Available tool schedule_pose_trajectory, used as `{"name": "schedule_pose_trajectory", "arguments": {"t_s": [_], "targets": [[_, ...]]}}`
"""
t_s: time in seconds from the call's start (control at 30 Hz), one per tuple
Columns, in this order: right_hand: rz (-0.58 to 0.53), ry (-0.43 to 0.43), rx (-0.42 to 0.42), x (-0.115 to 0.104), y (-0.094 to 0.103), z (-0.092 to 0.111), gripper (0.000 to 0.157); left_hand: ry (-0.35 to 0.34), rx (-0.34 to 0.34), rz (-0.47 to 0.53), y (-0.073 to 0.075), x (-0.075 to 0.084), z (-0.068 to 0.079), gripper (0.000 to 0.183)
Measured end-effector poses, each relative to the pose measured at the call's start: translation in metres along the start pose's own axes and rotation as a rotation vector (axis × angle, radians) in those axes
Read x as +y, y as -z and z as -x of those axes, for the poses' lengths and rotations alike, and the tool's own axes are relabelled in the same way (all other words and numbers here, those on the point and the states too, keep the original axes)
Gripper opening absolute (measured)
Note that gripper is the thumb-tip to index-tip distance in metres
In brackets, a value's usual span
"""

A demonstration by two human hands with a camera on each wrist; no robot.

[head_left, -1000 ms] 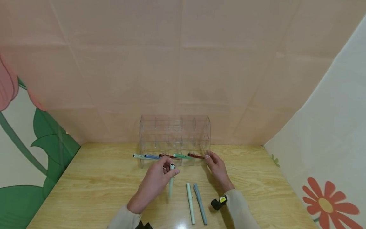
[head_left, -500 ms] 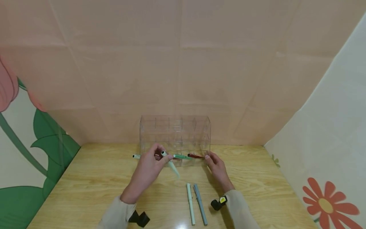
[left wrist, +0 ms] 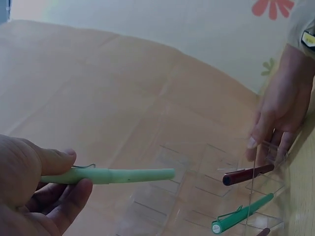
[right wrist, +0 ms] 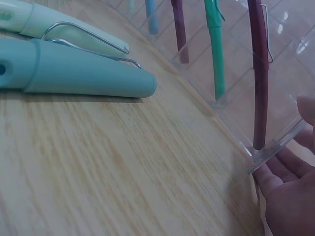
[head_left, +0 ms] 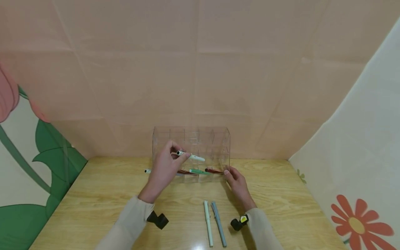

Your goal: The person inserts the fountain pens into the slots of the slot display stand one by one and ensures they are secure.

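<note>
My left hand (head_left: 164, 168) pinches a mint-green pen (left wrist: 133, 176) between thumb and fingers. The pen lies nearly level, its free end pointing right, in front of the middle of a clear compartmented pen holder (head_left: 191, 129). Thumb and fingers of my right hand (head_left: 238, 185) grip the holder's lower right corner. Along its bottom row lean a dark red pen (right wrist: 259, 73), a green pen (right wrist: 215, 51), another dark red pen (right wrist: 179, 32), a blue pen (right wrist: 151, 17) and a pale pen (head_left: 147, 171). My left hand covers part of this row in the head view.
A pale mint pen (head_left: 208, 224) and a grey-blue pen (head_left: 219, 224) lie side by side on the wooden table (head_left: 103, 194), in front of the holder. Behind the holder rises a pinkish cloth backdrop (head_left: 200, 69). Each wrist carries a small black camera (head_left: 158, 219).
My left hand has moved forward and up, and its pen has swung from pointing down to nearly level, in front of the upper rows. The right hand stays at the corner.
</note>
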State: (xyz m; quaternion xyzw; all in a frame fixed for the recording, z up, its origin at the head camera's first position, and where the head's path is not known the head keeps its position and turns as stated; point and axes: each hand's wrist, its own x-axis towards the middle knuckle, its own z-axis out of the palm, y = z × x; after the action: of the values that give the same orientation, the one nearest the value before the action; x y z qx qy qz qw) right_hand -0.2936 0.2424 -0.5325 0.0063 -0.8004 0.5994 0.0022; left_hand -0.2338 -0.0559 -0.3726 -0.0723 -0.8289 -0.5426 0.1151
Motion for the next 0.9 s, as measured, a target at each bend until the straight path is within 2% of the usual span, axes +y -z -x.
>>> {"name": "schedule_pose_trajectory", "arguments": {"t_s": [0.1, 0.2, 0.33, 0.53, 0.73, 0.9], "targets": [[0.012, 0.024, 0.017, 0.005, -0.001, -0.002, 0.055, -0.01, 0.005, -0.006, -0.004, 0.0, -0.01, 0.026], [0.007, 0.036, 0.043, 0.022, -0.004, -0.011, 0.056, -0.031, 0.005, -0.01, -0.009, 0.0, -0.019, 0.025], [0.008, 0.026, 0.049, 0.022, -0.004, -0.011, 0.052, -0.054, 0.0, -0.014, -0.016, -0.003, -0.031, 0.024], [0.002, 0.029, 0.039, 0.02, -0.002, -0.011, 0.051, -0.04, -0.032, -0.025, -0.027, -0.008, -0.046, 0.023], [-0.004, 0.032, 0.021, 0.019, -0.002, -0.008, 0.058, -0.054, -0.034, -0.017, -0.038, -0.023, -0.054, 0.024], [0.007, 0.026, 0.032, 0.021, -0.001, -0.01, 0.058, -0.021, -0.052, -0.04, -0.047, -0.032, -0.06, 0.024]]}}
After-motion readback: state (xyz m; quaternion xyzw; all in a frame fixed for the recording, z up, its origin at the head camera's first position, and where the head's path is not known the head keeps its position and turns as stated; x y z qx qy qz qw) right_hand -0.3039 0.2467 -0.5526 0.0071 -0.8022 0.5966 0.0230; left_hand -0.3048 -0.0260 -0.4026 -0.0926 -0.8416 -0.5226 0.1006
